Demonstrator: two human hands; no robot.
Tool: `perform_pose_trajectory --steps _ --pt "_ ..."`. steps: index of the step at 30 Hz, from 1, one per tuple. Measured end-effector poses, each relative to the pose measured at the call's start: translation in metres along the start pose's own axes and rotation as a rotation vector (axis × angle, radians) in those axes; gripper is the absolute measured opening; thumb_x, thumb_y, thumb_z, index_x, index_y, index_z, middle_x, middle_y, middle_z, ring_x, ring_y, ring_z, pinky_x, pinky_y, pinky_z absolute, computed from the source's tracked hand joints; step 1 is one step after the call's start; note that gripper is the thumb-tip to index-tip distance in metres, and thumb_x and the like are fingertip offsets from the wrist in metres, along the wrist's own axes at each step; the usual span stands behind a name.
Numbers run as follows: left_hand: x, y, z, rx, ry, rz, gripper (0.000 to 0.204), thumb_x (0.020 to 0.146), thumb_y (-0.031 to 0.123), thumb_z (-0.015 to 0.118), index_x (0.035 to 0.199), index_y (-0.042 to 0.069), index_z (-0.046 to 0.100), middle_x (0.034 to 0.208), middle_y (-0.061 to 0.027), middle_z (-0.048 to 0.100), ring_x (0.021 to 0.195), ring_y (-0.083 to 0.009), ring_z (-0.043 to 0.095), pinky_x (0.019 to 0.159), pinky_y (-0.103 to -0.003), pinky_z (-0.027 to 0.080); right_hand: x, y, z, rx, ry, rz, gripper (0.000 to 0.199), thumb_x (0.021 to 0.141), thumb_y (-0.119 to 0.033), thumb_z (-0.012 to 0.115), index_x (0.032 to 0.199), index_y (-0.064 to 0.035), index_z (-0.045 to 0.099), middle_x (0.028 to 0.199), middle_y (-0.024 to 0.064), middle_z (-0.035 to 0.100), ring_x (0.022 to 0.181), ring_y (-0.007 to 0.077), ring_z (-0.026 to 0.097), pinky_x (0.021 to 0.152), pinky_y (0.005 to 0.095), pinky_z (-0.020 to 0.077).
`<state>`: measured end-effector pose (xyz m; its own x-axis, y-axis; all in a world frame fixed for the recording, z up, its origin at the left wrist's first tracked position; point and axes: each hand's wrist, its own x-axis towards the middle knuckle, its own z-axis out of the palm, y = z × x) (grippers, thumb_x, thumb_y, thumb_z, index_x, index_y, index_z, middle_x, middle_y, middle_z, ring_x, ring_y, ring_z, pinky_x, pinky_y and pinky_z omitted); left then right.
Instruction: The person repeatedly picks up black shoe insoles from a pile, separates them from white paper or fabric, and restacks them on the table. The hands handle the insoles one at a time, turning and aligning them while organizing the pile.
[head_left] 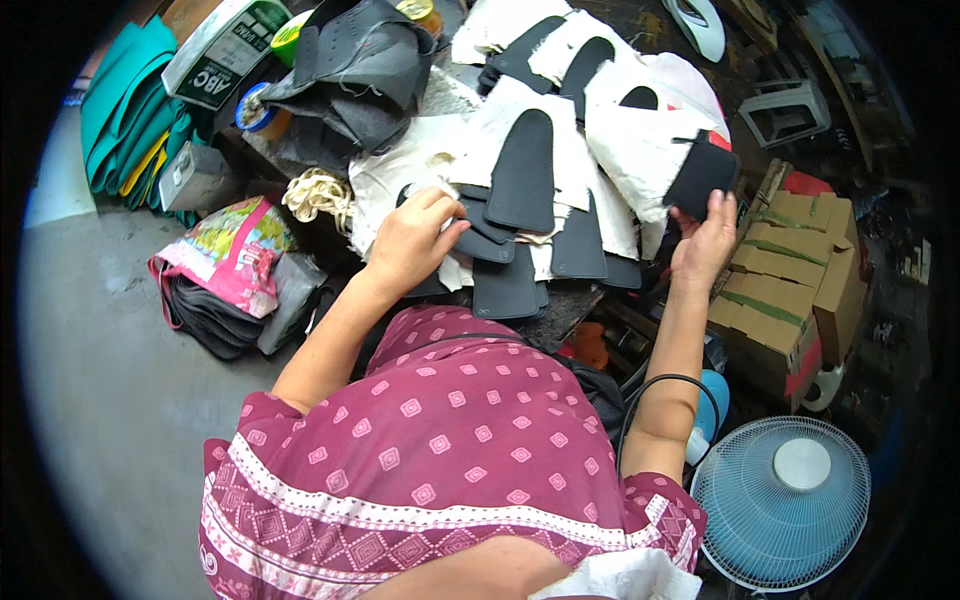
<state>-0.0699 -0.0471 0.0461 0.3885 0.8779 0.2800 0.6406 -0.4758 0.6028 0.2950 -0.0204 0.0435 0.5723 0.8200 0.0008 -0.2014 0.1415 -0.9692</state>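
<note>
While the right hand (705, 240) has the near edge of a square-ended black piece (703, 178) pinched over by the right side, the left hand (412, 240) has its fingers curled, and honestly I can't tell if it's gripping anything. Between them, on the white cloth (388, 165), there's a long black piece (520, 172), nearer the left hand, up and right of it, long axis pointing away from the person.

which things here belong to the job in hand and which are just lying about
In use, it seems:
black pieces, one in the right hand
white cloth, by the left hand

Apparently just lying about:
fan
cardboard
rope
pink bag
</note>
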Motion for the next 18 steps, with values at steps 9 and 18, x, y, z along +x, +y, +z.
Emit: perform_pose_trajectory --steps 9,18 --pt "0.008 -0.001 0.007 0.03 -0.035 0.031 0.011 0.082 0.005 0.069 0.09 0.002 0.062 0.09 -0.0121 0.062 0.086 -0.0316 0.062 0.075 -0.038 0.05 0.091 0.006 -0.03 -0.593 0.262 -0.85 0.029 0.099 -0.01 0.055 0.125 0.0027 0.061 0.121 0.0144 0.066 0.108 0.0212 0.063 0.094 0.0358 0.0506" --pt "0.005 -0.001 0.012 0.054 -0.059 0.045 0.011 0.082 0.005 0.069 0.09 0.002 0.062 0.089 -0.0128 0.061 0.086 -0.0319 0.062 0.074 -0.038 0.05 0.132 0.113 -0.068 -1.149 -0.283 -0.339 0.049 0.075 -0.004 0.06 0.121 -0.0184 0.068 0.135 0.0242 0.055 0.128 0.0347 0.053 0.11 0.0376 0.0388"
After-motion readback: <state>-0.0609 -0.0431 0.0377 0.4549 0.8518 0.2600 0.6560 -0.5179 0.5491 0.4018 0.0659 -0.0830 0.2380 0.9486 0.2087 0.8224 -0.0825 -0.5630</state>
